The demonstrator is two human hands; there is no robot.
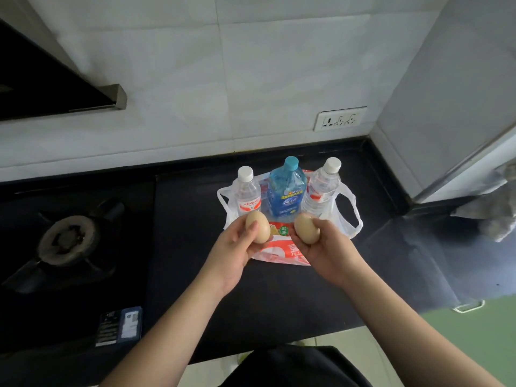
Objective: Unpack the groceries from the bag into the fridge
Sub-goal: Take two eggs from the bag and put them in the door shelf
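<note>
A white and red plastic bag (pixel 347 219) lies flattened on the black counter. On it stand two clear water bottles with white caps, one on the left (pixel 248 195) and one on the right (pixel 321 191), with a blue bottle (pixel 286 192) between them. A green and yellow packet (pixel 280 229) lies in front of the bottles. My left hand (pixel 237 248) holds a tan egg (pixel 258 227) above the bag's near edge. My right hand (pixel 329 251) holds a second tan egg (pixel 307 229) beside it. The fridge (pixel 446 93) stands at the right, its grey side facing me.
A gas burner (pixel 69 238) sits in the counter at the left, with a black range hood (pixel 42 79) above it. A phone (pixel 120 326) lies near the counter's front edge. A wall socket (pixel 339 118) is on the tiled wall. A grey cloth (pixel 499 216) hangs at the right.
</note>
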